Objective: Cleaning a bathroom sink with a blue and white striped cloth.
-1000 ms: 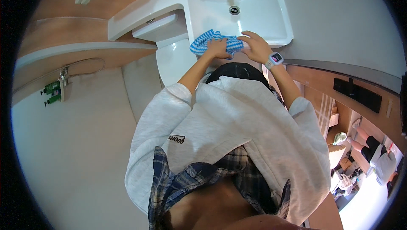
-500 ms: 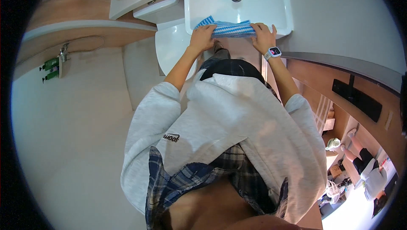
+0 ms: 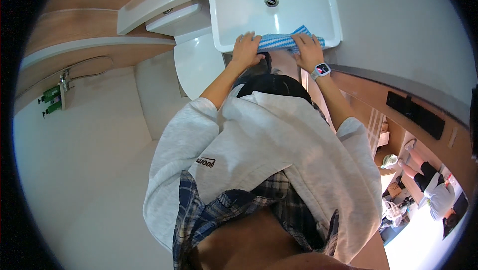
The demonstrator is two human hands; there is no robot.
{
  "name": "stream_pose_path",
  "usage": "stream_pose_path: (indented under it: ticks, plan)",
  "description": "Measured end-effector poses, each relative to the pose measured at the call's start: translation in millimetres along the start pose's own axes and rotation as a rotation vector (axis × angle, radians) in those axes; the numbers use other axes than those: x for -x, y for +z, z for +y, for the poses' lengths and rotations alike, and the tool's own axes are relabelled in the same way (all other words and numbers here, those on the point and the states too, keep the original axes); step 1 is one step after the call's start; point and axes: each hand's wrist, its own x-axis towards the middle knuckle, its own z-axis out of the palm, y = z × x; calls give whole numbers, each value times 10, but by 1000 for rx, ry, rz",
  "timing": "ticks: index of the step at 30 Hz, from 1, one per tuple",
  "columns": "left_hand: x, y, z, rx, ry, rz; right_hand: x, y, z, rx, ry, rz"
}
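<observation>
**Blue stripes against white porcelain**

The cloth (image 3: 280, 42) was blue with white stripes. The sink (image 3: 234, 11) and the toilet (image 3: 195, 61) were plain white. The sweatshirt (image 3: 279, 140) was light grey, over a shirt (image 3: 209, 210) checked in dark blue, grey and white. The watch (image 3: 321, 70) had a pale band and a dark face. The bottles (image 3: 51, 102) on the wall were green, and the wall panel (image 3: 74, 26) was light wood-brown.

White toilet (image 3: 196, 63), green bottles (image 3: 51, 100) on wall
</observation>
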Motion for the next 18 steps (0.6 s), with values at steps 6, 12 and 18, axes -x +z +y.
stream_pose_path:
  ticks: [6, 12, 18]
  plan:
    - [-423, 102, -146, 80, -128, -629, -465, 190, -84, 68, 171, -494]
    - [-825, 403, -386, 364, -23, -1060, -856, 390, 218, -165, 65, -898]
    - [-1089, 782, -372, 1121, -113, -1249, -1086, 769, 515, -848, 418, -950]
